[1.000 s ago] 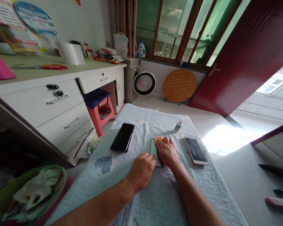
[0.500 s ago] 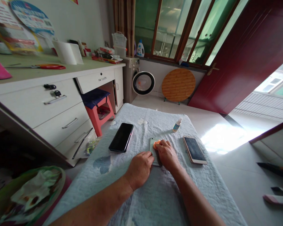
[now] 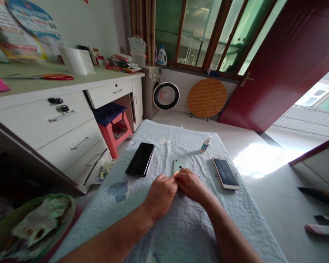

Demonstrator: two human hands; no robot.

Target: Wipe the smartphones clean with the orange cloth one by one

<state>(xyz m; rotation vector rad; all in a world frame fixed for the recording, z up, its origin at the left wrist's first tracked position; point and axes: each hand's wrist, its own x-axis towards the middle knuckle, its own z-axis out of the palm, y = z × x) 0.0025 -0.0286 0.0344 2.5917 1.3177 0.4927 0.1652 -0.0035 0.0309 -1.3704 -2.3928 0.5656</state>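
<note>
A silver smartphone [image 3: 177, 164] with an apple logo lies back side up on the cloth-covered table, its lower part hidden by my hands. My left hand [image 3: 161, 194] is closed at the phone's left edge, fingers curled against it. My right hand [image 3: 193, 186] is closed on a small orange cloth [image 3: 176, 173], pressed to the phone's back beside my left fingertips. Only a sliver of the cloth shows. To the left lies a black smartphone [image 3: 140, 159], screen up. On the right is a gold-rimmed smartphone [image 3: 226, 173], also screen up. Behind it stands a small spray bottle [image 3: 205, 145].
A light blue quilted cover [image 3: 181, 233] drapes the table. At the left are a white desk [image 3: 68, 133] with drawers, a pink stool [image 3: 113, 131] and a waste bin [image 3: 71, 204]. A washing machine [image 3: 150, 89] with its door open stands behind.
My right hand has moved down the phone toward my left hand with the orange cloth, uncovering the logo on the phone's upper back. My left hand has stayed nearly still.
</note>
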